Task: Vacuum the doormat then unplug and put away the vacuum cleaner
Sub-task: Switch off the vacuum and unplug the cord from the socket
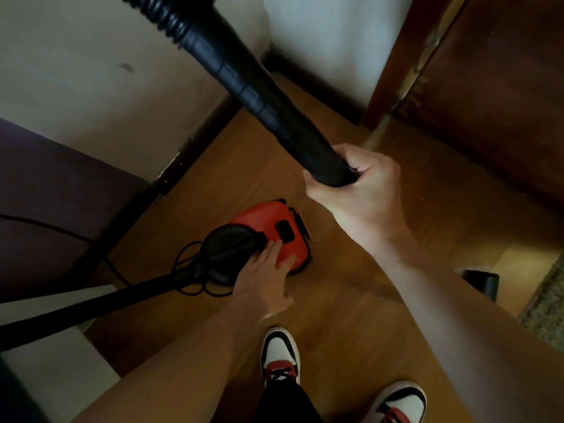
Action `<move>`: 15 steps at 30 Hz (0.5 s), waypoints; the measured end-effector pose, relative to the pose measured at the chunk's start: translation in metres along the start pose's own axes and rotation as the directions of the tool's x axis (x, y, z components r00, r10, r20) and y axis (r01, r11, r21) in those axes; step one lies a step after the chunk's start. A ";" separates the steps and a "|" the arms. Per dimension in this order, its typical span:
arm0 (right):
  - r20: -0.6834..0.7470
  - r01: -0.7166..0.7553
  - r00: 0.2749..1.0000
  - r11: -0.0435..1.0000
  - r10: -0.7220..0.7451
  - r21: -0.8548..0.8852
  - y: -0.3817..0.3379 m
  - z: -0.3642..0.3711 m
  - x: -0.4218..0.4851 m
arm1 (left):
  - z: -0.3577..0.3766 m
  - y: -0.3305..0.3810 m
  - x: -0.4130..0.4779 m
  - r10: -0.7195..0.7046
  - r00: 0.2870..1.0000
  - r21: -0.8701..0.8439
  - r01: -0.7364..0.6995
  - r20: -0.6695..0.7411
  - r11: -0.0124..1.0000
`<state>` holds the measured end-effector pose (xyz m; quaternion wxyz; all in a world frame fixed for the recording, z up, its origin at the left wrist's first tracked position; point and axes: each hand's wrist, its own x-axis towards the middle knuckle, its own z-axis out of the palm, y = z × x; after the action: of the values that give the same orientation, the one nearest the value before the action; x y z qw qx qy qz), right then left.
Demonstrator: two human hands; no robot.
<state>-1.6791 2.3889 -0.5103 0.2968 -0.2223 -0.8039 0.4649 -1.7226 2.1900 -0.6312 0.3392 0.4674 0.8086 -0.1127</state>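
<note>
The right hand (360, 190) grips the wand (259, 96), while the left hand (262, 279) lays straight fingers on the vacuum (274, 221) beneath them, cord (178, 261) loose just left, so unplugging and stowing seemingly remain.

A home entrance: wood floor (351, 315), wooden door (503, 96), doormat corner (546, 312), plaster walls (91, 71).

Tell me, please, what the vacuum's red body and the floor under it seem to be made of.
The vacuum body looks like moulded plastic: smooth red curved shell, dull sheen. The floor seems wood or wood-look laminate: brown, faint grain lines, slight gloss.
</note>
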 end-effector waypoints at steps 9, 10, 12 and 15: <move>0.050 0.001 0.999 1.000 -0.001 -0.006 0.011 0.013 -0.007 | 0.006 0.005 0.032 -0.052 0.998 0.113 0.048 0.030 0.992; 0.058 -0.003 0.998 1.000 0.003 -0.010 0.013 0.014 -0.009 | 0.006 0.008 0.034 -0.068 0.997 0.097 0.063 0.044 0.993; 0.072 -0.016 0.997 1.000 0.017 -0.009 0.014 0.017 -0.013 | 0.006 0.013 0.038 -0.087 0.994 0.066 0.083 0.067 0.994; 0.094 -0.038 0.995 0.999 0.037 0.011 0.016 0.021 -0.015 | 0.002 0.015 0.042 -0.084 0.993 0.025 0.083 0.081 0.996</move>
<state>-1.6819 2.3740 -0.5366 0.2513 -0.2136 -0.8097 0.4854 -1.7235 2.2255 -0.6585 0.3618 0.4318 0.8117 -0.1545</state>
